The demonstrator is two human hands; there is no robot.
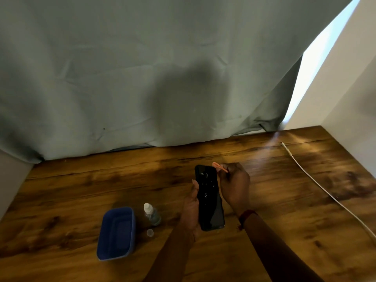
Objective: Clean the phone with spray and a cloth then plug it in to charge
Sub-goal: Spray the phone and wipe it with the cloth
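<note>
The glossy black rectangular phone (pixel 209 198) carries pale speckles across its surface. A small orange strip (pixel 220 167) shows beside its top edge. The rectangular plastic tub (pixel 117 233) is deep blue. The clear little spray bottle (pixel 151 214) has a white nozzle (its liquid looks faintly grey-blue). The thin charging cable (pixel 317 183) is white. The wooden table (pixel 81 192) is warm brown with dark streaked grain, and the hanging fabric sheet (pixel 142 68) is muted grey-green. A dark red band (pixel 247 215) circles one wrist.

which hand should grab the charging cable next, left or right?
Probably the right. The white cable lies on the table's right side, nearest the right hand. That hand holds a small orange item, which it must drop first. The left hand holds the phone.
</note>
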